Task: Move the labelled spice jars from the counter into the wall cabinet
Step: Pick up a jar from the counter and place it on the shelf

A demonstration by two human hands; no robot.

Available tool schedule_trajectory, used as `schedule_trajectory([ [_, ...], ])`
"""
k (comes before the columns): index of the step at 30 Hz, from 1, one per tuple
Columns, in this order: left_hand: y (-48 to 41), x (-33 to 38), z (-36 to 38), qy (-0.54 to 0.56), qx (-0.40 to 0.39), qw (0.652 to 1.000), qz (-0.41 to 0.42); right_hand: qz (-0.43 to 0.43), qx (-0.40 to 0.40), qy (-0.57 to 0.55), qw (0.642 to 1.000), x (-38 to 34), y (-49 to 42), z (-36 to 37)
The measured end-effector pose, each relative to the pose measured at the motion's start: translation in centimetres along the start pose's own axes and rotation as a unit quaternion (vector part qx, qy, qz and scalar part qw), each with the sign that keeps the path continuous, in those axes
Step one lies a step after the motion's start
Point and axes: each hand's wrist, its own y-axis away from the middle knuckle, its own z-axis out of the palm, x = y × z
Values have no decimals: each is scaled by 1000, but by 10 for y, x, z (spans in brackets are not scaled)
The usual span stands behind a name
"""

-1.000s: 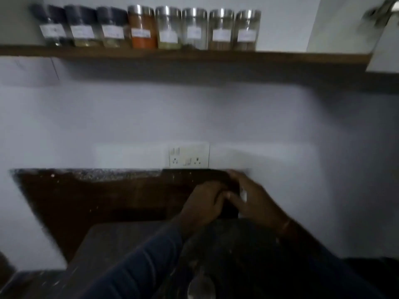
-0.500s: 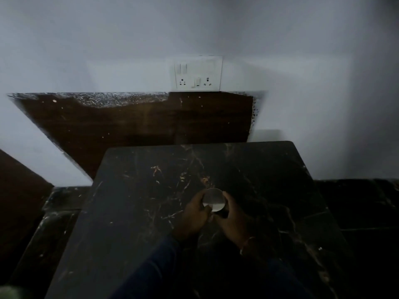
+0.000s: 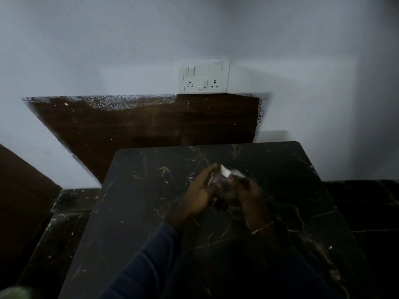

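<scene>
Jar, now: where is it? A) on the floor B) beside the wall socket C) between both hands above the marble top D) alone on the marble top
C: the blurred jar sits between the left hand and the right hand, over the dark marble top.

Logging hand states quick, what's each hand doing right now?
Left hand: fingers curled on the blurred jar, holding it.
Right hand: also gripping the jar, from the other side.

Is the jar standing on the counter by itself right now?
No: the jar is held between the left hand and right hand above the counter.
</scene>
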Motion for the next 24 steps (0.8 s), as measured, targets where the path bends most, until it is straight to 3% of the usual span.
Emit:
schedule_trajectory([
  [4, -1, 34, -12, 103, 1, 995, 11, -13, -38, -143, 989, -42, -2, 8],
  [7, 3, 39, -15, 182, -40, 982, -15, -28, -60, -172, 983, -59, 0, 21],
  [10, 6, 43, -12, 115, 18, 993, 29, -34, -27, -162, 986, -66, 5, 31],
  [15, 9, 45, -8, -44, 107, 987, 116, 12, -58, -193, 979, -70, 7, 36],
  [20, 13, 61, -22, -48, -10, 990, 132, -14, -84, -242, 967, -77, 7, 32],
  [24, 13, 79, -35, -91, -82, 980, 155, -25, -35, -251, 967, -91, 1, 33],
])
